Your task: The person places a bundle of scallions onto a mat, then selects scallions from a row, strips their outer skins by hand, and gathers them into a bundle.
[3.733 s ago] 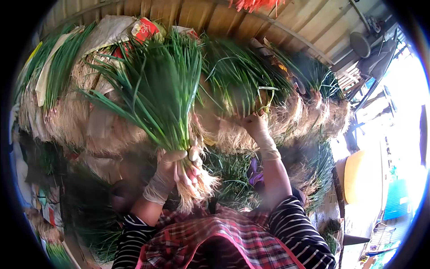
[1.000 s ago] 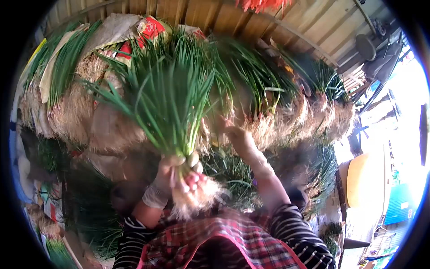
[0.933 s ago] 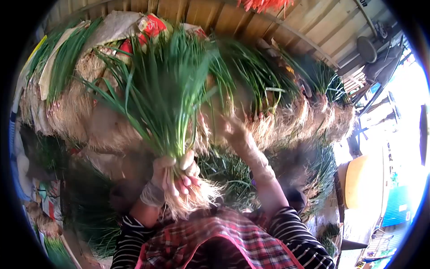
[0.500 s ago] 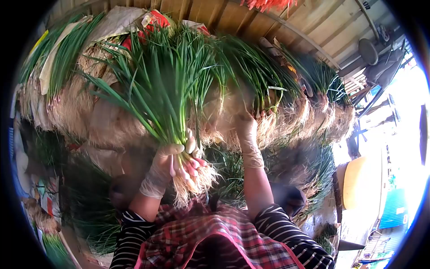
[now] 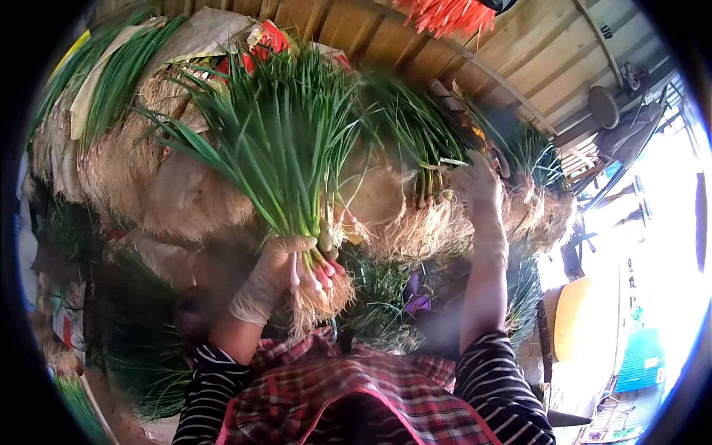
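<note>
My gloved left hand is wrapped round the lower stems of a large bunch of green onions, whose pinkish bulbs and pale roots hang below the fingers. The long green leaves fan upward and to the left. My gloved right hand is raised at the right, against the pile of green onions with pale roots. Its fingers blur into the leaves, so whether they grip anything cannot be made out.
More onion bundles with thick roots lie at the left, partly under sacking. Loose greens lie below my hands. Red strings hang at the top. A yellow object and a blue crate stand at the right.
My right hand has moved right and slightly up from the gap beside the held bunch to the pile at the right. My left hand keeps its hold on the bunch.
</note>
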Available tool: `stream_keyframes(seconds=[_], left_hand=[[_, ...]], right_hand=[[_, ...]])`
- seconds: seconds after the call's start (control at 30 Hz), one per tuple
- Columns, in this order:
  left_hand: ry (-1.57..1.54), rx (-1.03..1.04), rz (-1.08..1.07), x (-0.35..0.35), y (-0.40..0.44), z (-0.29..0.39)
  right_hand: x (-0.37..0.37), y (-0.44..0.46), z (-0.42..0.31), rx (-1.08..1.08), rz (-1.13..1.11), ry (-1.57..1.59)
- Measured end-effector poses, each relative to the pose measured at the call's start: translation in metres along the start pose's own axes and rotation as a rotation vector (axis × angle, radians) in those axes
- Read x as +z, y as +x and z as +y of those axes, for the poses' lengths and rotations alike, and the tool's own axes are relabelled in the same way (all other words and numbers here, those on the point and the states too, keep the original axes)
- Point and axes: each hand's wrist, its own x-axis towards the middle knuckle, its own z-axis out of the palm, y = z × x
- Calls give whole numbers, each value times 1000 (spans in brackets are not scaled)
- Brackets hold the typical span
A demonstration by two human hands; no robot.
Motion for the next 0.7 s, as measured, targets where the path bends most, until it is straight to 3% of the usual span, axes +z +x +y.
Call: stream_keyframes(seconds=[0.03,0.17,0.2,0.23,0.27,0.33,0.43,0.47,0.57,0.7], left_hand=[[-2,-11,-11,8,5,-2],[-17,58,135,13,13,-18],[0,-31,109,6,13,-17],[8,-39,91,5,14,-17],[16,-51,72,6,14,-18],[5,-129,170,-11,13,-25],[34,-59,233,-8,17,-30],[18,-62,240,-9,16,-30],[20,-59,279,-2,14,-29],[-50,-22,188,3,13,-26]], right_hand=[[15,-19,-18,-113,-97,379],[44,-71,25,433,-171,99],[56,-85,29,54,-224,240],[55,-98,23,202,-327,532],[64,-116,38,272,-316,506],[86,-146,37,295,-504,443],[97,-157,61,271,-559,218],[93,-146,63,366,-569,377],[103,-109,48,188,-548,30],[139,-95,31,347,-543,270]])
